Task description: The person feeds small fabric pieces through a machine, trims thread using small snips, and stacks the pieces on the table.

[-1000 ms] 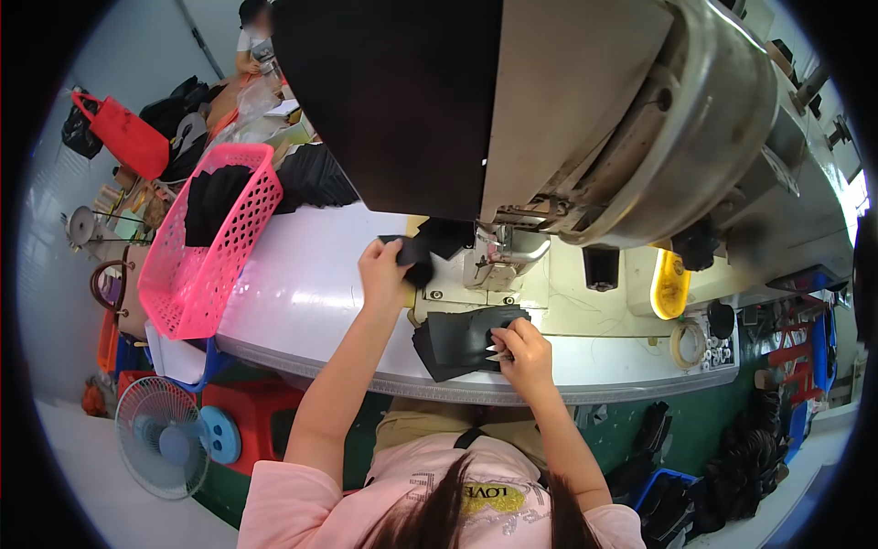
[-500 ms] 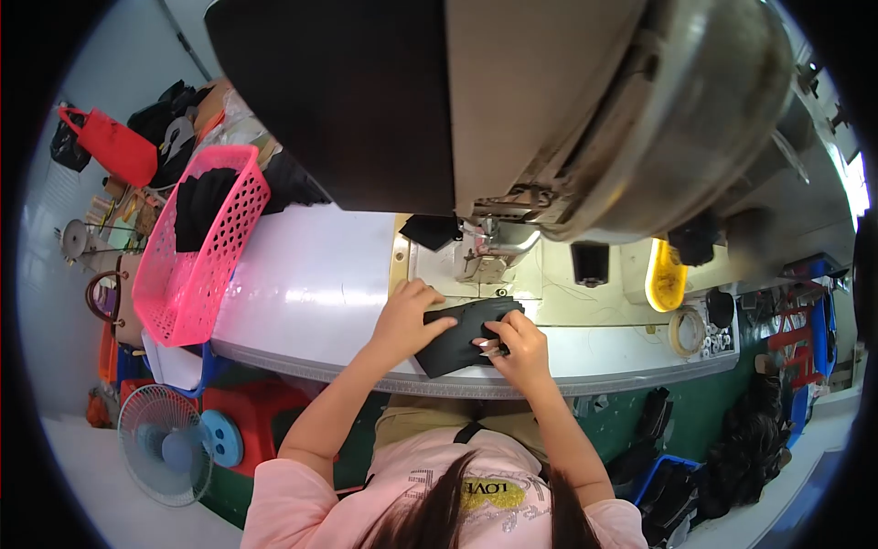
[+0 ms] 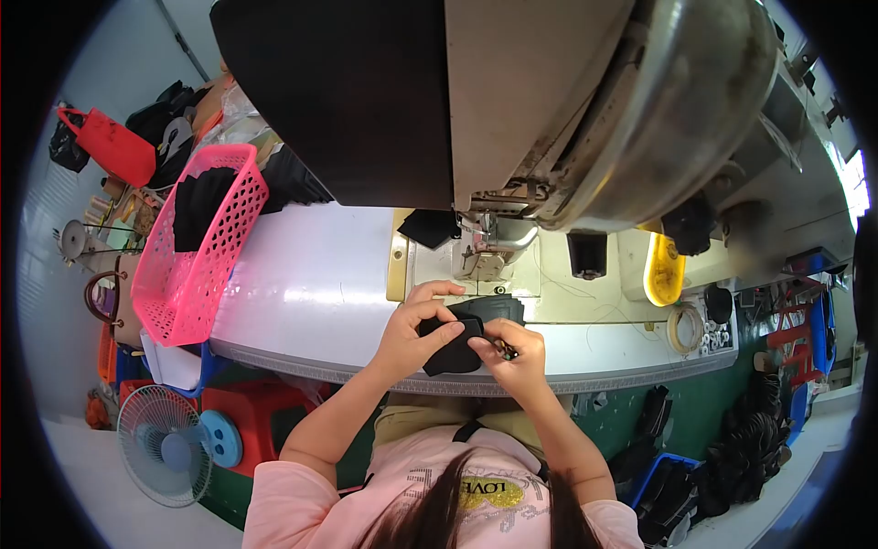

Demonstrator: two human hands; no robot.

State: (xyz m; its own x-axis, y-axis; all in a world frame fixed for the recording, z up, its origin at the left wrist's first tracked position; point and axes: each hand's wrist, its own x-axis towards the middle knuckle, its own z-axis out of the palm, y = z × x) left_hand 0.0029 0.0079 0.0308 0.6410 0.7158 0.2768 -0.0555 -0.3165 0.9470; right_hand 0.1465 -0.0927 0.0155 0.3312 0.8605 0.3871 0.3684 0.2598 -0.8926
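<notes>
Pale and glossy, the tabletop [image 3: 302, 265] crosses mid-frame beneath the sewing machine [image 3: 485, 247]; a pink basket [image 3: 197, 247] stands at its left end. Near its front edge, your left grip [image 3: 412, 334] pinches a black fabric piece [image 3: 457, 348]; your right grip [image 3: 508, 352] closes on its right side, also holding a small dark tool [image 3: 505, 349]; more black pieces [image 3: 498, 309] lie just behind.

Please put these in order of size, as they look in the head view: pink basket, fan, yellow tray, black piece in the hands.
1. Pink basket
2. Fan
3. Yellow tray and black piece: too alike to rank, and fingers partly cover the piece.
</notes>
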